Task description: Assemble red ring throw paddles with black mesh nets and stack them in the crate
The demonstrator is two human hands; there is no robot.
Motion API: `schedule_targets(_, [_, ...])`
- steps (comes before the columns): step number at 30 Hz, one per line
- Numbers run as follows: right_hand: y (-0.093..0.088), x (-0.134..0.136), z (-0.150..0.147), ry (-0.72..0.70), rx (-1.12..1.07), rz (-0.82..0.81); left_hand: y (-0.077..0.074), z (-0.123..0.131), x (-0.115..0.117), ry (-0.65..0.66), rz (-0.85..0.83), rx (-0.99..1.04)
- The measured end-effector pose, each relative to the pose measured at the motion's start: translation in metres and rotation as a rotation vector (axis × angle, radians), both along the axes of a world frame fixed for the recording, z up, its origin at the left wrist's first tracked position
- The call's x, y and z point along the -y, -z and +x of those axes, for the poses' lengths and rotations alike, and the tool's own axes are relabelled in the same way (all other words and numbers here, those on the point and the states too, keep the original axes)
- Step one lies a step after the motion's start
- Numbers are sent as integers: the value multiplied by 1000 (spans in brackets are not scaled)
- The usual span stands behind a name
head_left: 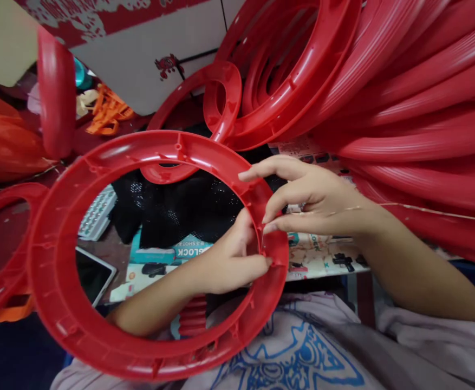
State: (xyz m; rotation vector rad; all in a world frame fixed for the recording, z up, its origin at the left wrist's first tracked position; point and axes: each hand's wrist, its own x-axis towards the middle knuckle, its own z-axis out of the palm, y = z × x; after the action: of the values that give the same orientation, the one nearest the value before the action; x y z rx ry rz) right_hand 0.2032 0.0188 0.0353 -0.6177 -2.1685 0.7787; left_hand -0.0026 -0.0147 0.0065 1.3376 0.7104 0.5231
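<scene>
A large red plastic ring (44, 244) is held up in front of me, its open, ribbed inner side with small posts facing me. My left hand (233, 254) reaches through its hole and grips the right part of the rim, thumb on the inner edge. My right hand (310, 197) is over the same part of the rim. Its thumb and a finger are pinched close together at a post near the inner edge, while the index finger is stretched along the ring. Anything between those fingertips is too small to make out.
Several smaller and larger red rings (290, 86) lie behind, beside a big stack of red curved tubes (416, 108). Black mesh cloth (176, 211), a calculator (99, 211) and a phone-like device (93, 276) lie beneath. Orange plastic parts (109, 111) sit at the back left.
</scene>
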Motion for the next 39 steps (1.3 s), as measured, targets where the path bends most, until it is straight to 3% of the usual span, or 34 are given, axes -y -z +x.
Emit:
schedule_targets(3, [2, 1, -2, 7, 41, 126, 1, -5, -3, 83, 149, -76])
schedule_targets(6, [4, 1, -3, 35, 80, 175, 3, -7, -3, 143, 166, -132])
schedule_targets(11, [3, 1, -2, 38, 128, 148, 1, -9, 1, 215, 73, -149])
schedule_targets(17, [0, 5, -3, 117, 130, 96, -3, -5, 2, 197, -2, -66])
schedule_targets(25, [1, 4, 1, 3, 179, 95, -5, -3, 3, 283, -69, -22])
schedule_targets(30, [5, 7, -3, 18, 91, 185, -10, 0, 4, 342, -222, 72])
schedule_targets(35, [1, 16, -4, 203, 110, 212, -8, 2, 3, 335, -363, 176])
schedule_targets(39, [-4, 16, 4, 101, 144, 344, -5, 3, 3, 353, -372, 233])
